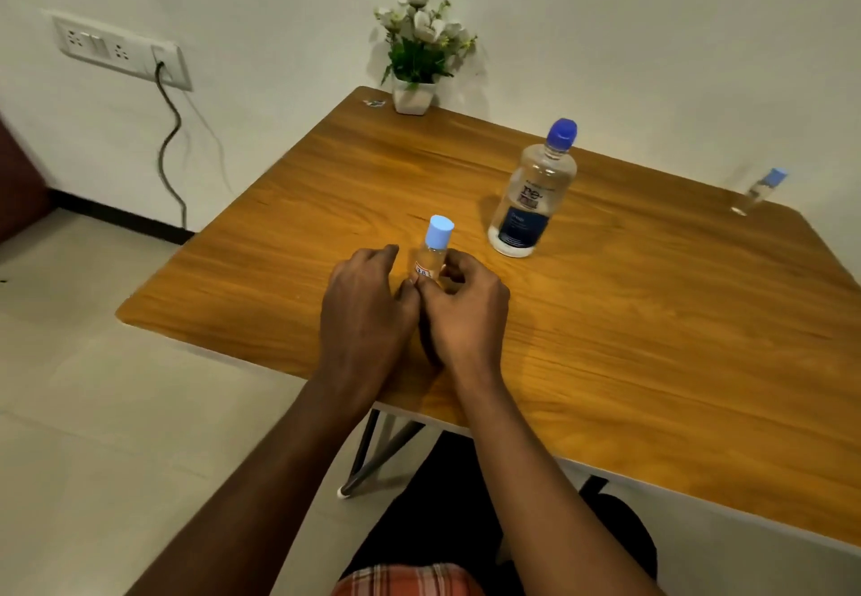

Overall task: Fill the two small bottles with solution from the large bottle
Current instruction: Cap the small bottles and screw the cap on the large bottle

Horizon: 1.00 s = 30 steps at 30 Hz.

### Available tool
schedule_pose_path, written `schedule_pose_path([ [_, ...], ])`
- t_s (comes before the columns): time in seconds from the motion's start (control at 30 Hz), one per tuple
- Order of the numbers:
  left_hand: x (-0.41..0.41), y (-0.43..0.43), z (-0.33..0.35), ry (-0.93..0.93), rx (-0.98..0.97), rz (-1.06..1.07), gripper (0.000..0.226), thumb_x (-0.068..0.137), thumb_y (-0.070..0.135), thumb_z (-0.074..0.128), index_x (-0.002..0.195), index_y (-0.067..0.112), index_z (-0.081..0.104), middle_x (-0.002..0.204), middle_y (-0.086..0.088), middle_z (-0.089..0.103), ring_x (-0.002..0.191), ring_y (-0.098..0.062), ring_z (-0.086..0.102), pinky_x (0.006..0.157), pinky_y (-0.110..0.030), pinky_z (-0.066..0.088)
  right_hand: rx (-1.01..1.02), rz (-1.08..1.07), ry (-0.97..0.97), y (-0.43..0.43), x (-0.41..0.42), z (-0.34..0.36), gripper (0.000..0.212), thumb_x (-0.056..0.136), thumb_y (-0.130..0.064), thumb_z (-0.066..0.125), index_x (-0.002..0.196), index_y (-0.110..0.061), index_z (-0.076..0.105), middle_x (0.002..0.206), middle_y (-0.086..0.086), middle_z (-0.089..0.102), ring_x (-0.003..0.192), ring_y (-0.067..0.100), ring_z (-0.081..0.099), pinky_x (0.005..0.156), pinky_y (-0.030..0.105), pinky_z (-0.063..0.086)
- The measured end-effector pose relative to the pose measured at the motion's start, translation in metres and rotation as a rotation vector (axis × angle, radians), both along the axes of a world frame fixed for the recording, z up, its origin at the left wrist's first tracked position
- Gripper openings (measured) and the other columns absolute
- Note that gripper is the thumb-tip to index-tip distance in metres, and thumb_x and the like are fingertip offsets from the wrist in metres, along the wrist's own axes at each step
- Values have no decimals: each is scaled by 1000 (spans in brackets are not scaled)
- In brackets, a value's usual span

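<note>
Nearest, at the near-left edge of the table [261, 316]: both hands are on one small bottle. The left hand [368, 302] and right hand [466, 311] sit side by side, fingers curled in narrow, pinching the lower part of the near small bottle [431, 264]. It stands upright on the wood, with its pale blue cap [440, 228] on. Fill level: cannot tell, since the body is clear and half hidden by fingers.

Behind it, to the right and apart: the large bottle [531, 194], upright, dark blue cap [562, 132] on, no hand touching it.

Far right, well apart from both: the far small bottle [757, 192], capped and blurred; contents not readable.

Far corner: a flower pot [414, 97] against the wall, with a wall socket [119, 48] further left.

Judgement: all three bottles are capped and no pouring is under way, so the task looks early. Apparently left to do for both small bottles: uncap, pour, recap.
</note>
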<state>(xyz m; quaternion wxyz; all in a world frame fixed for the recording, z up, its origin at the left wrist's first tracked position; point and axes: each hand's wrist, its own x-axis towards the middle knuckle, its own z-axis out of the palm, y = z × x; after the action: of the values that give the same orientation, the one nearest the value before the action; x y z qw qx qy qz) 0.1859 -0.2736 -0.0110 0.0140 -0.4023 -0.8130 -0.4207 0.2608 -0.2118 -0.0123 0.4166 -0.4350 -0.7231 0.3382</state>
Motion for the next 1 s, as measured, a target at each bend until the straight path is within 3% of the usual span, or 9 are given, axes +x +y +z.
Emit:
schedule_pose_path([
  [0.27,95,51,0,1,-37,-252,50,88,28,59,134,10,52,127,-9,59,115,-26,52,93,-34,40,-17,-221,29,34,112,-1,30,75,-27,77,104,-20,73,93,-7,74,84,9,68,78,42,56],
  [0.47,161,108,4,53,-48,-423,47,90,28,56,133,11,52,123,-8,60,114,-25,51,92,-33,40,-41,-395,117,74,192,5,13,77,-20,77,90,-19,74,80,-10,72,76,5,66,73,39,55],
  [0.6,196,165,7,97,-91,-490,42,90,25,54,129,9,55,121,-10,61,112,-26,51,93,-35,41,-53,-463,123,121,221,7,14,75,-18,76,89,-19,74,80,-10,73,75,6,67,72,41,55],
  [0.77,213,248,11,176,-132,-487,32,88,20,53,116,7,60,113,-13,63,106,-31,52,87,-39,44,-35,-488,89,199,243,8,14,80,-18,76,93,-20,73,72,-20,64,72,-4,63,67,22,51],
  [0.9,210,317,9,203,-144,-446,30,89,21,50,115,9,61,110,-10,62,105,-27,52,85,-36,44,-30,-527,74,276,244,3,22,80,-19,77,102,-19,72,83,-14,69,79,6,64,75,35,57],
  [1.0,208,367,8,210,-143,-438,28,91,23,49,113,9,61,108,-10,62,103,-25,52,83,-34,44,1,-543,38,331,240,2,24,81,-22,76,104,-17,72,95,-5,73,85,10,64,77,36,56],
])
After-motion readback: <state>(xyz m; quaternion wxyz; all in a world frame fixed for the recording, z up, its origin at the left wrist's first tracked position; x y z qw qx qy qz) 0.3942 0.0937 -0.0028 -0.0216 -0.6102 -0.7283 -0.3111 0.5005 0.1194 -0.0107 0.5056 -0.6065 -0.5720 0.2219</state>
